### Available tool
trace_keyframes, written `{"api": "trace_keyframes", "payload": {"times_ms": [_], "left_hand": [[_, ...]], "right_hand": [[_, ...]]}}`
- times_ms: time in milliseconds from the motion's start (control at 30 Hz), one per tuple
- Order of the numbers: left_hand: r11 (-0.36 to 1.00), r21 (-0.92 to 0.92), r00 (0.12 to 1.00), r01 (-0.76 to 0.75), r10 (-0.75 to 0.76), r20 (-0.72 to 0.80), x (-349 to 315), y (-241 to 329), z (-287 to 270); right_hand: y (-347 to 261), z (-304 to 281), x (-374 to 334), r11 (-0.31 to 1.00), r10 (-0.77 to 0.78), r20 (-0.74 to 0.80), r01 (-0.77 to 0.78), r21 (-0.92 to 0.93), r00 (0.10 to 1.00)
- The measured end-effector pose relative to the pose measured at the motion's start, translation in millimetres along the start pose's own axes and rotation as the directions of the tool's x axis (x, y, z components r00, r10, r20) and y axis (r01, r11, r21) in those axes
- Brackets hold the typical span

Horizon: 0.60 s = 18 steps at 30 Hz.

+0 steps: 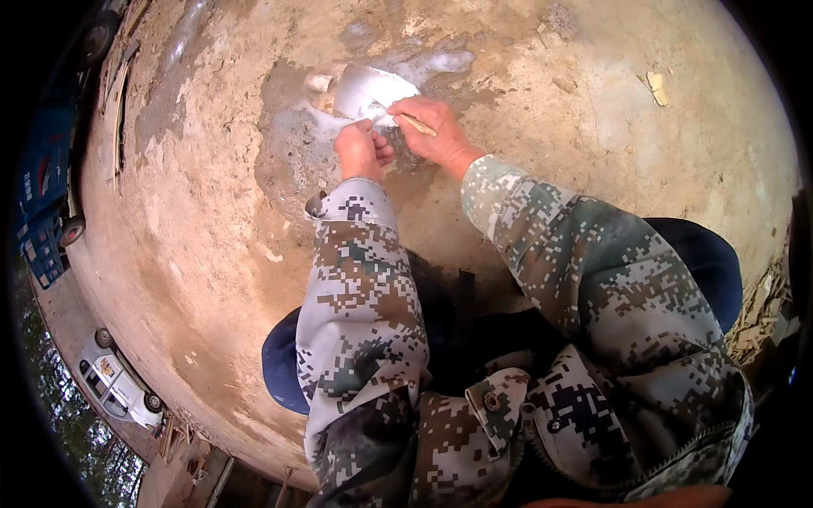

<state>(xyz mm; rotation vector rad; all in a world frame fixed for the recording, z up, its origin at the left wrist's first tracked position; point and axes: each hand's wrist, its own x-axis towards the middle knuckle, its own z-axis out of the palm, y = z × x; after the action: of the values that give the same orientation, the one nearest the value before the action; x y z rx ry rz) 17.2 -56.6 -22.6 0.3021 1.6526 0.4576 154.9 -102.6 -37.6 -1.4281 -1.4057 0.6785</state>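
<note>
In front of me, low over the wet ground, is a wide-bladed tool (366,87) with a bright, pale flat face. Fingers of my right hand (434,131) close round its near right corner, where a short wooden handle (420,125) shows between them. My left hand (362,151) is curled closed just below the blade's lower edge; whatever it may hold is hidden. Beside the blade's left edge lies a small rounded reddish-brown piece (320,85), partly lit by glare. I cannot tell whether the blade touches it.
Damp grey patches (288,135) spread over the brown, uneven ground around the tool. A pale chip (656,88) lies to the right. My knees (707,267) frame the near side. A blue vehicle (44,182) and a white car (120,385) stand at the left; wood scraps (762,317) lie far right.
</note>
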Motion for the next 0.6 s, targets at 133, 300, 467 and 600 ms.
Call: {"api": "trace_keyframes", "payload": {"times_ms": [133, 300, 467, 600], "left_hand": [[1.0, -0.018, 1.0, -0.022, 0.023, 0.011, 8.9, -11.5, -3.7], [0.993, -0.104, 0.998, -0.059, 0.06, 0.002, 12.7, -12.4, -1.9], [0.988, -0.116, 0.995, -0.104, 0.102, -0.025, -1.8, -17.8, 8.5], [0.979, -0.147, 0.983, -0.142, 0.123, -0.135, 0.2, -30.4, 9.0]], "right_hand": [[-2.4, -3.5, 19.4, 0.928, 0.372, 0.012, -0.372, 0.037, 0.928], [-22.9, 4.1, 13.0, 0.999, 0.031, 0.049, -0.033, 0.043, 0.998], [2.2, -7.5, 13.8, 0.975, 0.215, 0.076, -0.209, -0.078, 0.974], [-10.9, -0.2, 27.6, 0.939, 0.337, -0.031, -0.333, 0.089, 0.941]]}}
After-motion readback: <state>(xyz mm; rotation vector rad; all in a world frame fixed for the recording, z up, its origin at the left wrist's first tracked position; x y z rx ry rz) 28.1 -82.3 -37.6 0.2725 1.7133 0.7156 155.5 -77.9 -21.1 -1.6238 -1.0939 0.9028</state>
